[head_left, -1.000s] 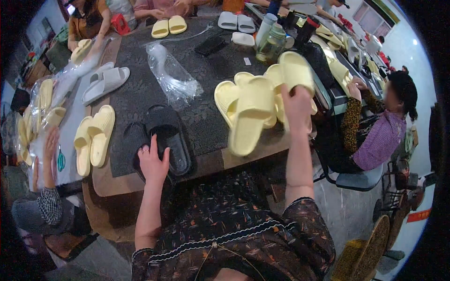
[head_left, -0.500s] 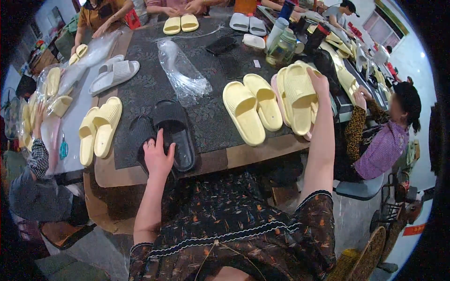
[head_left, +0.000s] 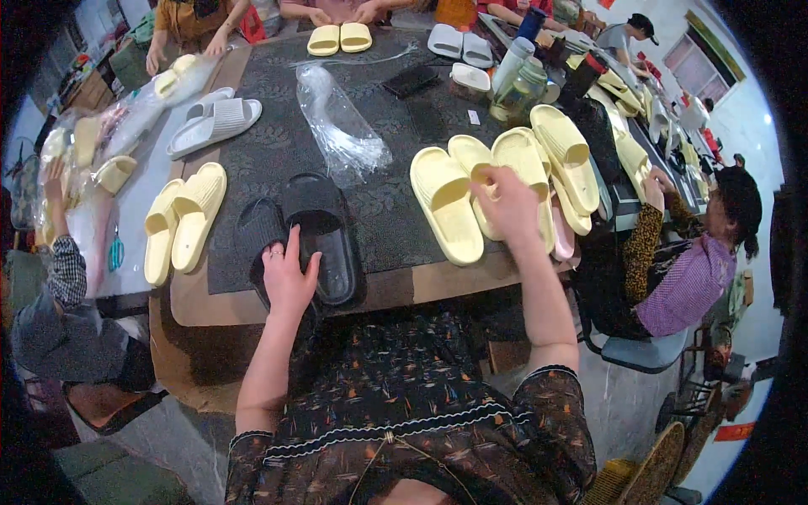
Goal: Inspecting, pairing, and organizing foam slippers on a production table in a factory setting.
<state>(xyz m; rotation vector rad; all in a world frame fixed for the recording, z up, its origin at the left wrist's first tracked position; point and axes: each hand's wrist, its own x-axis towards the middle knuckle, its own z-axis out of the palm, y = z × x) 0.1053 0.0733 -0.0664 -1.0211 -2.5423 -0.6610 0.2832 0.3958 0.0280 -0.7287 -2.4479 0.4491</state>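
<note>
A pair of black slippers (head_left: 335, 273) lies at the near edge of the table. My left hand (head_left: 289, 273) rests on the pair, its index finger and thumb spread apart. To the right, yellow slippers (head_left: 446, 210) sit in a row. My right hand (head_left: 512, 206) is over the row with its fingers curled together. The hand partly covers one slipper (head_left: 469, 153), and whatever its fingertips hold is hidden. Beside it, another yellow slipper (head_left: 566, 151) lies tilted over others, with a pink slipper (head_left: 562, 236) showing underneath.
Another yellow pair (head_left: 198, 219) and grey slippers (head_left: 223, 122) lie at left. A bundle of clear plastic ties (head_left: 332, 122) lies mid-table, and a black phone (head_left: 411, 80) beyond it. Bottles (head_left: 522, 88) stand at the back right. Co-workers sit around, one in a purple top (head_left: 686, 282).
My right hand has moved left from the rightmost yellow slippers, and one of those slippers now lies farther right, apart from its neighbour. My left hand stays on the black pair.
</note>
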